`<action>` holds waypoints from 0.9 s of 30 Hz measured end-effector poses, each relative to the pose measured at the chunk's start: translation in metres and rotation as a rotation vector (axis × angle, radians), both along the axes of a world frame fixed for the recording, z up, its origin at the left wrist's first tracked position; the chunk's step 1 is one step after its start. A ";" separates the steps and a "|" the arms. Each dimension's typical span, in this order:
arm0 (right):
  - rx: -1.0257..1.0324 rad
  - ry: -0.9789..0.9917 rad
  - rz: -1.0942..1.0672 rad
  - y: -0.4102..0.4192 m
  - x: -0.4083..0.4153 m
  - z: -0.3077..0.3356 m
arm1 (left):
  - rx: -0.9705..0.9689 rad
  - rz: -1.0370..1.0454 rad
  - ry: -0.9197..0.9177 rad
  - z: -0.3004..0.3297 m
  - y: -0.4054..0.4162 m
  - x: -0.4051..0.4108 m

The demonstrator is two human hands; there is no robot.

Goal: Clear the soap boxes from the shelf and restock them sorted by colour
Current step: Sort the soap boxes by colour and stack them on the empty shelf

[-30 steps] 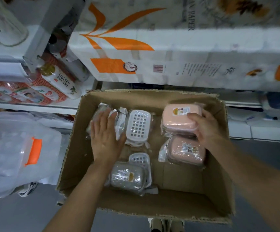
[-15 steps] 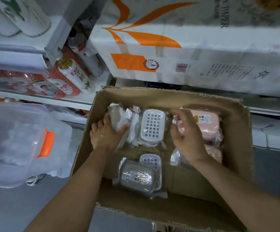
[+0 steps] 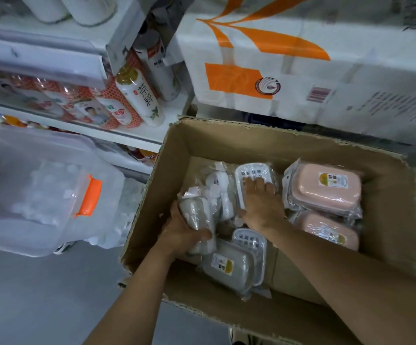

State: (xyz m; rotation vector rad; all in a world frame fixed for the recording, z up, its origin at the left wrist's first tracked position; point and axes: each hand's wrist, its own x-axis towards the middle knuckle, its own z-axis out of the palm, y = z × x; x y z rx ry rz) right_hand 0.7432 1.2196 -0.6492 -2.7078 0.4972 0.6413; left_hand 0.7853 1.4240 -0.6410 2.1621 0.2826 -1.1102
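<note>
Left hand (image 3: 181, 231) grip holds a grey soap box (image 3: 197, 215); right hand (image 3: 260, 202) lies flat, wide, on a white one (image 3: 251, 174).

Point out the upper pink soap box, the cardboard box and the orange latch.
upper pink soap box (image 3: 326, 189): head view, lid beside its label.
cardboard box (image 3: 177, 155): head view, inner left wall.
orange latch (image 3: 90, 195): head view, its middle.

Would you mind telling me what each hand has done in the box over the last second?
The right hand left the pink soap boxes and moved left; it now lies flat on the white slotted box. The left hand, flat on the wrapped boxes a second ago, now grips a grey box, tipped on edge. The pink boxes, the grey box near the front and the carton stayed as they were.
</note>
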 end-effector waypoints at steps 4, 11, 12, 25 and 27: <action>0.058 -0.017 -0.010 0.000 0.000 0.005 | -0.161 0.197 0.023 0.002 0.009 -0.014; 0.921 -0.277 -0.401 0.004 -0.010 0.039 | 0.036 -0.287 -0.582 0.020 -0.002 -0.003; 1.094 -0.236 -0.487 0.004 -0.007 0.046 | 0.046 -0.420 -0.665 0.022 -0.008 0.000; 0.763 -0.831 -0.919 -0.041 0.003 0.047 | 0.069 -0.518 -0.616 -0.027 -0.062 0.035; 0.772 -0.892 -0.951 -0.044 0.004 0.048 | 0.077 -0.595 -0.553 -0.032 -0.079 0.049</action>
